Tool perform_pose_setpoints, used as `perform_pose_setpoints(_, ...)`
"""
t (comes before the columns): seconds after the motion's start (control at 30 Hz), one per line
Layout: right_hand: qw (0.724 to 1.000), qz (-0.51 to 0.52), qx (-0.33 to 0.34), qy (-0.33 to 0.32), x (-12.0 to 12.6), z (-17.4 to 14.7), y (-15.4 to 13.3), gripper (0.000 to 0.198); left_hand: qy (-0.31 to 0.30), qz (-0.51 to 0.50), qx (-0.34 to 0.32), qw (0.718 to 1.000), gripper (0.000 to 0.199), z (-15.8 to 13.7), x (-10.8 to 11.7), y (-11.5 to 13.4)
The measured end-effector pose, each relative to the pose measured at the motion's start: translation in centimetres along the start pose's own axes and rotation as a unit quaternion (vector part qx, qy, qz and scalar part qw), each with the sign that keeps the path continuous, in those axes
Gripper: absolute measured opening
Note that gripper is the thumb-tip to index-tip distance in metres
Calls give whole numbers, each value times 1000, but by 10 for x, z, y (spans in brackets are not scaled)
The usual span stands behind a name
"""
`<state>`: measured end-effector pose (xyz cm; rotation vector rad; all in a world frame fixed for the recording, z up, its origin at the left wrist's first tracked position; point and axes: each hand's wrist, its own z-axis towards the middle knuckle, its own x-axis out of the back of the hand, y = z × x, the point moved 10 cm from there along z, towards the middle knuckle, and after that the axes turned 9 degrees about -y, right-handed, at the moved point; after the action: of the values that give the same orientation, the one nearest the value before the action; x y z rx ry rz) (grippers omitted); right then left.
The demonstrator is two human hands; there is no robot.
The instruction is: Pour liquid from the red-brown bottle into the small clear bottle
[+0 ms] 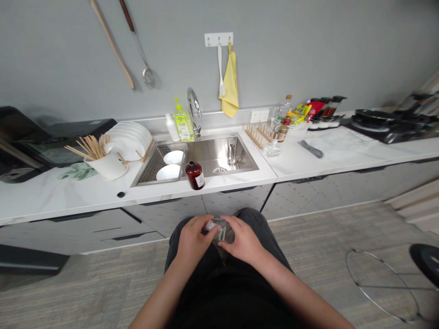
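Over my lap, my left hand (196, 235) and my right hand (243, 238) close round a small clear, box-like object (221, 230) from both sides. Its exact kind cannot be made out, and the fingers cover part of it. Something dark reddish shows by the left fingertips. In front of the hands, a dark amber bottle (195, 176) with a white label stands upright on the front rim of the sink. A small black piece (120, 194) lies on the counter (85, 196) to the left.
The steel sink (209, 153) holds a drain basket with two white bowls (168, 172). Left are chopsticks in a white holder (109, 165) and racked plates (132, 132). Soap bottles (184, 123) stand behind. A wooden rack (259, 135) and a stove (380, 125) are right.
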<state>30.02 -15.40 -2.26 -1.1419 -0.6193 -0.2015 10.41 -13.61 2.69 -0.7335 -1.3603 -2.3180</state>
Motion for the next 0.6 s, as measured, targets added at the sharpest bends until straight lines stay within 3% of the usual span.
perform_pose_setpoints(0.1, 999, -32, -6, -4, -1, -2, -3, 87, -35, 0, 17, 999, 20, 3, -3, -4)
perform_pose_setpoints(0.27, 998, -57, -18, -11, 0, -3, -4, 84, -131, -1, -53, 990, 20, 2, -14, 14)
perform_pose_setpoints(0.4, 998, -60, -21, -2, 4, -4, -1, 84, -139, 11, -63, 988, 33, -2, -14, 16)
perform_pose_setpoints(0.6, 997, -70, -21, -2, 4, -6, 1, 86, -132, 16, -8, 991, 19, 4, -7, 0)
